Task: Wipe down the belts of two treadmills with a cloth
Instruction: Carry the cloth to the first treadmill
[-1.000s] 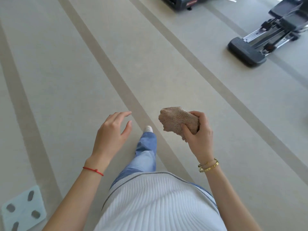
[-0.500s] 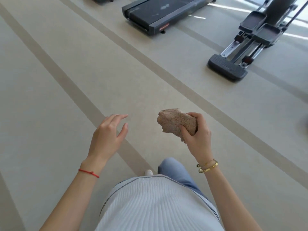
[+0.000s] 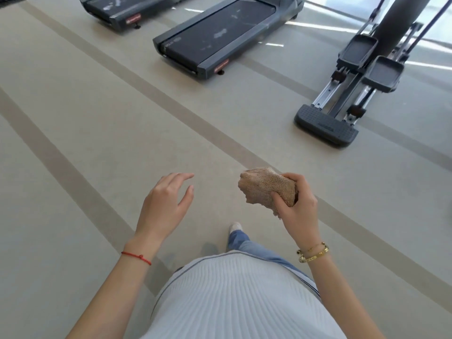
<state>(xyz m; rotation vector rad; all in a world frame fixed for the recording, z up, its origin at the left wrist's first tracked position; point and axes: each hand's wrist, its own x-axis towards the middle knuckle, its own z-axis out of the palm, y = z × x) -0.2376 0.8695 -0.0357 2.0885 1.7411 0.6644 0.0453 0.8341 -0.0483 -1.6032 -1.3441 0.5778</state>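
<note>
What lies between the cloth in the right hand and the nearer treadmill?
Head view: only bare beige floor with darker stripes separates the crumpled brown cloth from the nearer black treadmill.

Treadmills cut off at top.

Open floor runs from the person up to the two treadmills, nothing standing on it between. The near treadmill's belt is bare on top, reachable from its low rear end. A stepper machine sits to the right, well apart from the treadmill, with floor between them.
</note>
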